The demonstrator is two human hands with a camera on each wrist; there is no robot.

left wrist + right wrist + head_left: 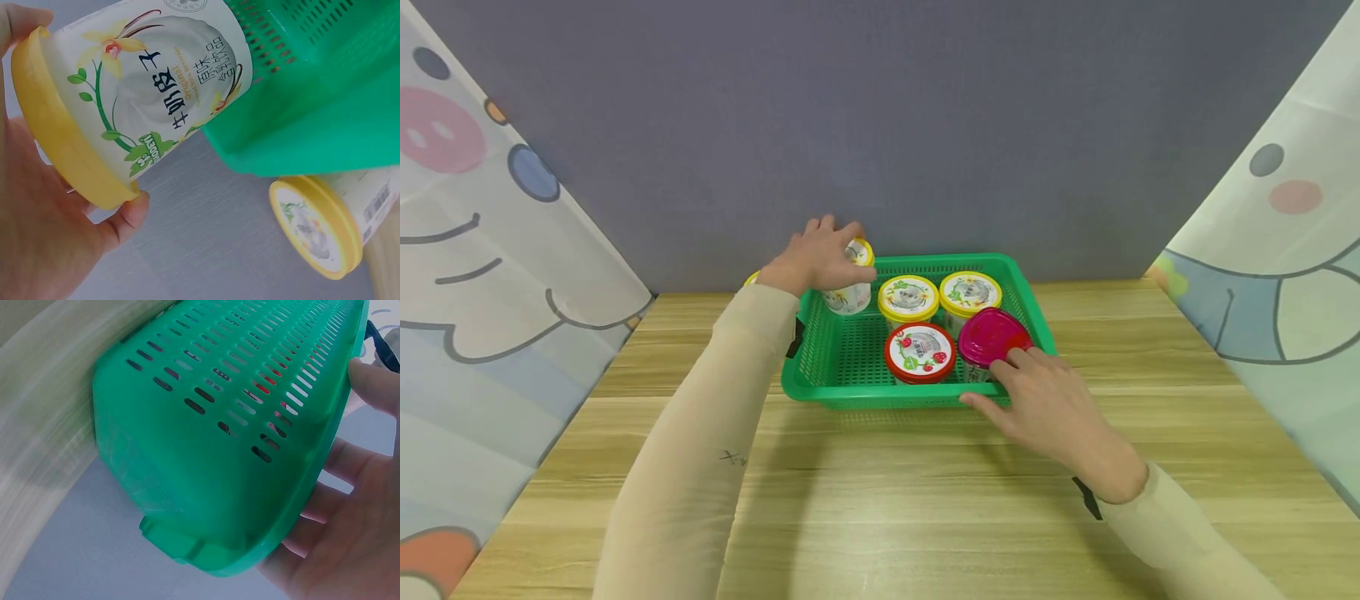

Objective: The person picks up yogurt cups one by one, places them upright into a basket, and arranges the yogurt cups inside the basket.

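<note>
My left hand (pixel 820 260) holds a milk cup with a yellow lid (pixel 75 125), gripping it by the lid. The cup (pixel 850 298) is tilted at the back left corner of the green basket (pixel 917 399). At the basket's front right, my right hand (pixel 1048 408) has its thumb (pixel 375 381) at the rim and its fingers reaching inside. Those fingertips are against the edge of a cup with a magenta lid (pixel 988 333). In the right wrist view the basket wall mostly hides the cups.
Inside the basket stand a red-lidded cup (pixel 920 354) and two yellow-lidded cups, one at the back middle (pixel 908 300) and one at the back right (pixel 972 293). Another yellow-lidded cup (pixel 315 228) lies outside, left of the basket. A grey panel (pixel 880 133) rises behind the wooden table (pixel 895 517).
</note>
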